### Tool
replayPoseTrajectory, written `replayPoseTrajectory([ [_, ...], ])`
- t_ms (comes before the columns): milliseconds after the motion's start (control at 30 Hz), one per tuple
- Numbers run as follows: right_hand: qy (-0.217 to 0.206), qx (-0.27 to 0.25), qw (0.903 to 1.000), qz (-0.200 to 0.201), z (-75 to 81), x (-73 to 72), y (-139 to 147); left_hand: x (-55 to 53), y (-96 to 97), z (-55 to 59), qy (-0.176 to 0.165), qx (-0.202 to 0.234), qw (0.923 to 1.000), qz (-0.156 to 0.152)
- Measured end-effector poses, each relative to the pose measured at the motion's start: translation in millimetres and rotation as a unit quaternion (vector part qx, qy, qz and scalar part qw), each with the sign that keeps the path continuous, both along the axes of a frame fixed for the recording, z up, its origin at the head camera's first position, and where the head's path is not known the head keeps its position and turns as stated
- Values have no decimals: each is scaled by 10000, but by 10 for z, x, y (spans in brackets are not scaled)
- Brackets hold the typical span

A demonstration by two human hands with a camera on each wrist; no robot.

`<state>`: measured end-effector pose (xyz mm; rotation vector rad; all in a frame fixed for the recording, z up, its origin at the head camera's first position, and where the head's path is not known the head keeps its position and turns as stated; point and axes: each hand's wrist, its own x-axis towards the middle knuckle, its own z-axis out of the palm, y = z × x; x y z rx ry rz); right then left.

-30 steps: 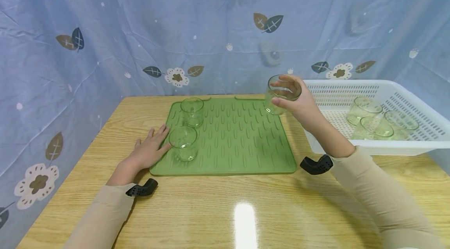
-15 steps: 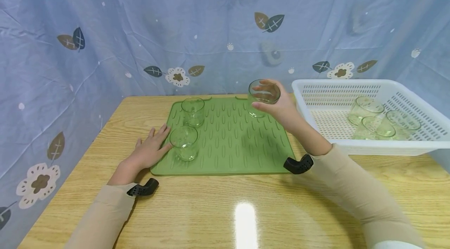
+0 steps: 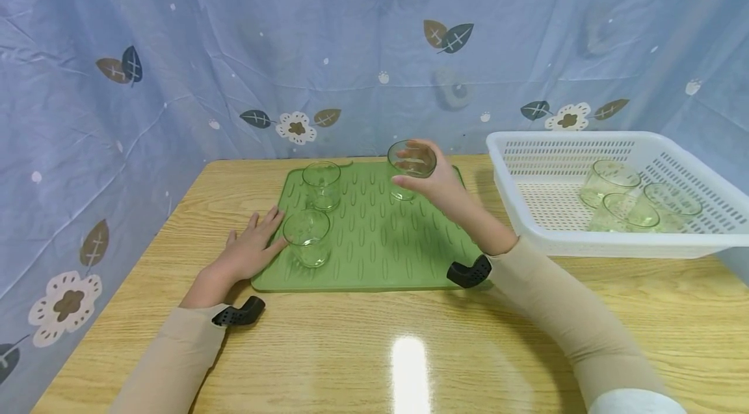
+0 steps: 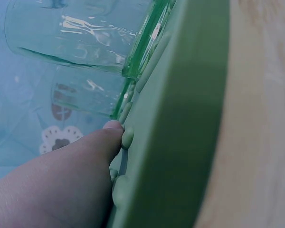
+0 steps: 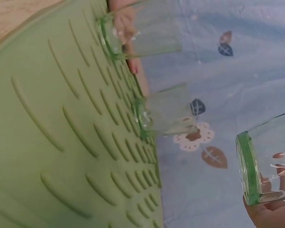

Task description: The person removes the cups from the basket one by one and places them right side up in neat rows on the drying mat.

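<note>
My right hand [image 3: 435, 180] holds a clear glass cup [image 3: 404, 190] upright, thumb on the near side and fingers round the far side. In the right wrist view this cup [image 5: 268, 161] hangs above the green mat [image 5: 52, 142], apart from it. My left hand [image 3: 248, 255] rests with spread fingers on the left edge of the green ridged mat [image 3: 374, 258]. Close to its thumb [image 4: 97, 147] stands a near glass cup [image 3: 308, 245] on the mat. Another glass cup [image 3: 322, 186] stands upright just behind that one.
On the right, a white perforated plastic basket [image 3: 509, 199] holds several glass cups, among them one glass cup [image 3: 611, 180] at the back. The wooden table [image 3: 328, 349] runs in front of the mat. A blue patterned curtain [image 3: 374, 43] closes off the back and sides.
My right hand has carried the glass cup leftward from beside the basket to over the mat's back middle, slightly lower. The left hand and the two standing cups have stayed put.
</note>
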<state>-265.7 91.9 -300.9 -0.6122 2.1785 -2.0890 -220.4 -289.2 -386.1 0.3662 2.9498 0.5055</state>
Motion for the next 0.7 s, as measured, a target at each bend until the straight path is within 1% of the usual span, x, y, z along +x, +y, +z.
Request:
replayPoseTrajectory([
  [233,-91,4,9998,183,-47,-51,-120,4,-1,8,-7,19,10000,-7],
  [500,-326,131,9968,712,-83,-155,-210,7,-2,11,-13,22,10000,8],
  [700,-458,156,9947,907,-151,-253,-242,7,2,11,6,16,10000,6],
])
